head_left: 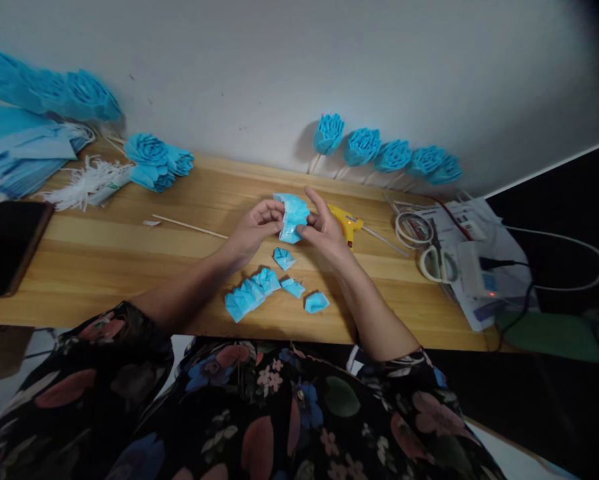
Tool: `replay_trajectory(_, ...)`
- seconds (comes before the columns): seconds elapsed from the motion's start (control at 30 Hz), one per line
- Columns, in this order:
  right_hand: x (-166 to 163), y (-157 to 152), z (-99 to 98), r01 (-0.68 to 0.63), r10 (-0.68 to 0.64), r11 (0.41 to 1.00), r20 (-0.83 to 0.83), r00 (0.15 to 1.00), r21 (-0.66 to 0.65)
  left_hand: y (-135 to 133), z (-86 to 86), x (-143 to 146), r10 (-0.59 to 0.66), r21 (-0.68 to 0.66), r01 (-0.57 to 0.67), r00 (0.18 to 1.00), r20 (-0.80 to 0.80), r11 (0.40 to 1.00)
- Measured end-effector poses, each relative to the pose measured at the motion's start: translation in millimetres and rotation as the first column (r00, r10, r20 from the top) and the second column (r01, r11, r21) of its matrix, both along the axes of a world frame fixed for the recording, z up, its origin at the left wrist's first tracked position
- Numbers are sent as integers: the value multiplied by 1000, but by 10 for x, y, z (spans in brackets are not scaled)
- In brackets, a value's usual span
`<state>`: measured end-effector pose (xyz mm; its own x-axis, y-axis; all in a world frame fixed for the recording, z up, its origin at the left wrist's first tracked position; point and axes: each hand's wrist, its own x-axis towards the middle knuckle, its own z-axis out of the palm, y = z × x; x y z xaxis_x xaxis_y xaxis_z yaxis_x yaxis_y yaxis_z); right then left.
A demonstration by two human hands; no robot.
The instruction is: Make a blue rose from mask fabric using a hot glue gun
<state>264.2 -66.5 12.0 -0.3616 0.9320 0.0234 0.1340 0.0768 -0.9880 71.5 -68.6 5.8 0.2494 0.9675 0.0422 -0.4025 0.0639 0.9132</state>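
Observation:
Between both hands, above the middle of the table, is a pleated piece of blue mask fabric (294,217) with a pale lower edge. My left hand (259,227) pinches its left side. At its right side, my right hand (324,227) grips with the thumb in front, the index finger raised. Below lie a small folded blue petal (283,258), a gathered blue strip (252,294) and two more small pieces, one a cupped petal (316,303). Behind my right hand, partly hidden, rests a yellow hot glue gun (347,223) with a small orange light. A thin wooden stick (189,225) lies by my left wrist.
Blue fabric flowers on sticks (362,147) lean along the wall, with more flowers (154,160) at left. A stack of blue masks (24,147), white strips (89,183) and a phone (12,247) lie left. Scissors (437,265), a power strip (474,270) and cables are at right.

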Motion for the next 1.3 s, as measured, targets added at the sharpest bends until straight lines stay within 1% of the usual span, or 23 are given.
replay_trajectory(0.13,16,6,41,70,-70,997,-42,997,9,15,-14,-14,31,-12,-30,1000,7,999)
replay_trajectory(0.3,29,-1,76,56,-56,998,-46,997,0,29,-50,-21,38,8,-38,999,35,999)
replay_trajectory(0.43,4,-10,59,52,-52,999,-33,998,-6,27,-60,-14,34,2,-34,999,16,999)
replay_trajectory(0.6,-21,-21,71,81,-81,997,-6,997,-15,20,-29,-9,-7,14,7,1000,15,1000)
replay_trajectory(0.73,-8,-23,94,84,-84,996,12,996,-24,14,4,-11,0,4,0,1000,-7,1000)
replay_trajectory(0.97,17,-27,83,81,-84,996,-85,993,-46,11,30,-6,30,-35,-30,999,12,999)
replay_trajectory(1.13,1,-7,73,95,-95,995,-85,992,-11,-12,65,-2,23,-82,-19,999,38,996)
replay_trajectory(1.3,-5,-12,70,102,-102,994,-20,995,25,-17,50,-13,0,-96,3,999,32,995)
